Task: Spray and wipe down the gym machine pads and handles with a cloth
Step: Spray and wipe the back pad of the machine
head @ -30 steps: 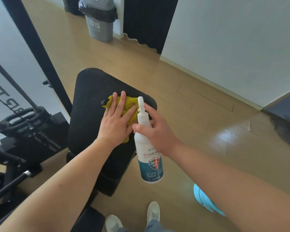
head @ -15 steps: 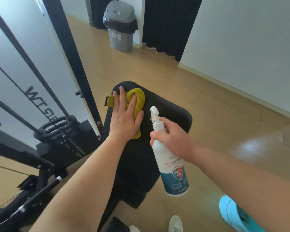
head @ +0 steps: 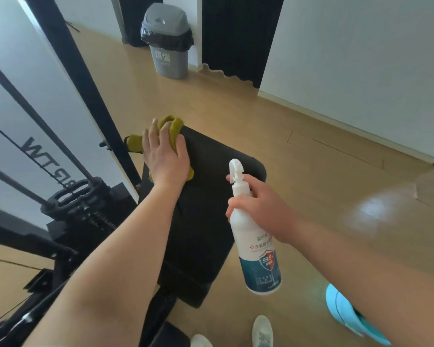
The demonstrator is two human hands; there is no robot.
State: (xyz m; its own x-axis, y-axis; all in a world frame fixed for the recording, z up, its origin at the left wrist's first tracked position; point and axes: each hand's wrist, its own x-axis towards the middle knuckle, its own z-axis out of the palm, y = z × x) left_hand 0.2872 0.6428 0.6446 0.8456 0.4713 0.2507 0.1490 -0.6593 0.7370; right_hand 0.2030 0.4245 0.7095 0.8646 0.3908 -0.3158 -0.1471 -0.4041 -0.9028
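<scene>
Cloth [head: 174,126], yellow-green and bunched, lies under my left hand [head: 164,159] at the eleven o'clock corner of the black pad [head: 211,196], partly spilling over its edge. My fingers are spread flat on it, pressing rather than gripping, so the palm gives broad contact for wiping. My right hand [head: 261,206] wraps the neck of the spray bottle [head: 256,246], forefinger near the trigger. It holds the bottle upright at about four o'clock from the cloth, clear of the wiping yet ready, I judge, for another spray.
</scene>
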